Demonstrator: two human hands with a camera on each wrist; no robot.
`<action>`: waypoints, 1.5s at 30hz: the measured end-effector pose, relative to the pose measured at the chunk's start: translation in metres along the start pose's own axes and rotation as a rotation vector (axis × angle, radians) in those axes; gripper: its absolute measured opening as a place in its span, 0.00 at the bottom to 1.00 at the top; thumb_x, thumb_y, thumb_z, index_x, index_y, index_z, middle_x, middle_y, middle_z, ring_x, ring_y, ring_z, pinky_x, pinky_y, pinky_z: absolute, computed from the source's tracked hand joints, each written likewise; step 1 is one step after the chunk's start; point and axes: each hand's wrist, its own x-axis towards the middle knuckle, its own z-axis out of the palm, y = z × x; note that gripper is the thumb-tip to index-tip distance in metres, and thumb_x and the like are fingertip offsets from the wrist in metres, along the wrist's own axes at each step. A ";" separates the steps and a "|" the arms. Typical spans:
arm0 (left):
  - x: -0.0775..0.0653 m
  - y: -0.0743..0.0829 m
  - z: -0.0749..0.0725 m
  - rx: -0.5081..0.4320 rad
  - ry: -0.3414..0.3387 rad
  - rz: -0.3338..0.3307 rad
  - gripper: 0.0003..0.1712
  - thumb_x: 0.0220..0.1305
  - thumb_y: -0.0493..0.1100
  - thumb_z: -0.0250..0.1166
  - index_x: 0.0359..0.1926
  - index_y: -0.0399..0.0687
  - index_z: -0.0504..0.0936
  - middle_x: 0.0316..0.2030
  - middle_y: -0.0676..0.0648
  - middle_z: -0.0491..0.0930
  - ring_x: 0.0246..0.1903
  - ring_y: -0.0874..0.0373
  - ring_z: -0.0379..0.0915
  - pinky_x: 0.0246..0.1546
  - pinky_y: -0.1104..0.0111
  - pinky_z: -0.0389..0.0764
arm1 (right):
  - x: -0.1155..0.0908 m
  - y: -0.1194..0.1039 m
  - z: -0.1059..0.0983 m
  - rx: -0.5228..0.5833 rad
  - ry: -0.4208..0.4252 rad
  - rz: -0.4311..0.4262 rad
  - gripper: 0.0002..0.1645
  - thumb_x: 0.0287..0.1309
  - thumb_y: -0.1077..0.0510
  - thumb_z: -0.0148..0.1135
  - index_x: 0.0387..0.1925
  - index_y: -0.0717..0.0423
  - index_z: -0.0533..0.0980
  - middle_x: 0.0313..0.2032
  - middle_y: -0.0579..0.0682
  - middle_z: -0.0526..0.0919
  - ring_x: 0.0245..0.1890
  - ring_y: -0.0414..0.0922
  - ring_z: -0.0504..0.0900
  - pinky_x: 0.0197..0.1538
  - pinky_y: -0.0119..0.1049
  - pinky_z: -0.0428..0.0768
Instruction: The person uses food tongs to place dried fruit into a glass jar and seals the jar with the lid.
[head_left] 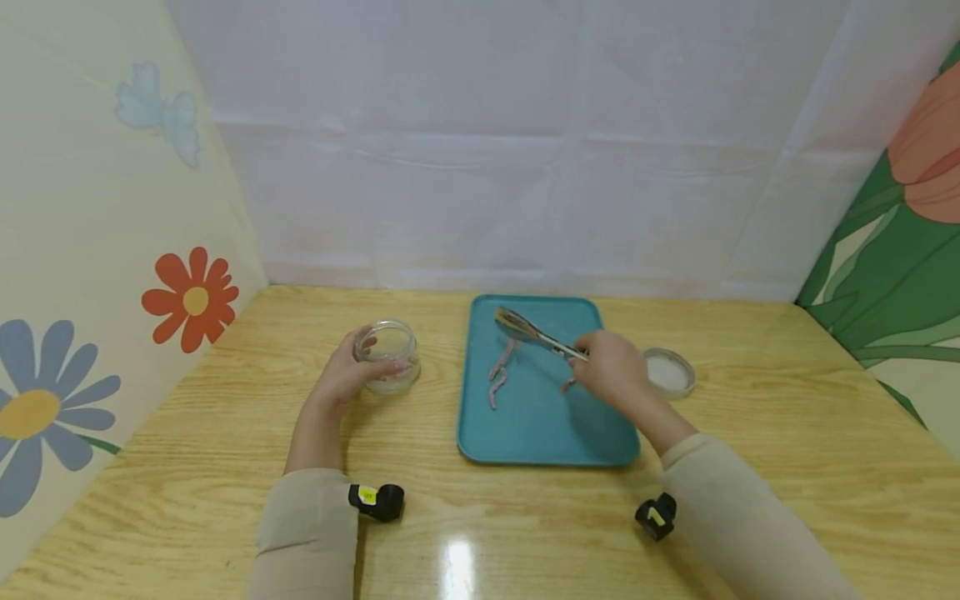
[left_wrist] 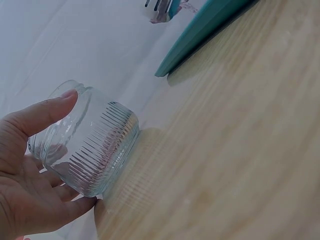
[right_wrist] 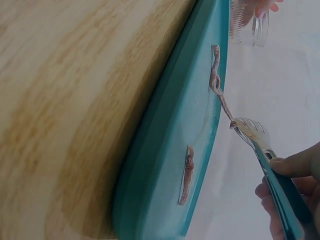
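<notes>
My left hand (head_left: pixel 347 368) holds a clear glass jar (left_wrist: pixel 95 145) on the table, thumb on one side and fingers on the other. Something reddish shows faintly through its ribbed lower wall. With my right hand (head_left: pixel 615 367) I grip metal tongs (head_left: pixel 528 327) above a teal tray (head_left: pixel 540 446). In the right wrist view, the fork-like tips of the tongs pinch the end of a thin pinkish-brown worm-like strip (right_wrist: pixel 226 106). Its lower end hangs down to another strip (right_wrist: pixel 215 70) on the tray. A separate short strip (right_wrist: pixel 186 175) lies nearer my right hand.
A round lid (head_left: pixel 670 372) with a pale inside lies just right of the tray. The wooden table (head_left: pixel 420 533) ends at a white cloth backdrop (head_left: pixel 465 167), and flower-printed panels (head_left: pixel 197 300) stand at both sides.
</notes>
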 end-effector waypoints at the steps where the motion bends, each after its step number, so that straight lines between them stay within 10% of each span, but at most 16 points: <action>1: 0.000 0.000 0.000 -0.001 0.001 -0.001 0.59 0.40 0.47 0.71 0.66 0.50 0.40 0.63 0.42 0.45 0.61 0.44 0.39 0.55 0.51 0.47 | 0.000 0.000 0.000 0.002 0.001 -0.003 0.09 0.50 0.57 0.59 0.34 0.55 0.79 0.26 0.49 0.79 0.18 0.42 0.69 0.17 0.35 0.66; 45: 0.000 0.001 0.000 -0.027 -0.010 0.010 0.59 0.41 0.46 0.71 0.66 0.49 0.39 0.63 0.42 0.44 0.59 0.43 0.43 0.55 0.52 0.49 | 0.011 -0.046 -0.018 0.084 0.155 -0.044 0.09 0.52 0.51 0.58 0.32 0.50 0.80 0.21 0.45 0.77 0.18 0.43 0.71 0.18 0.36 0.66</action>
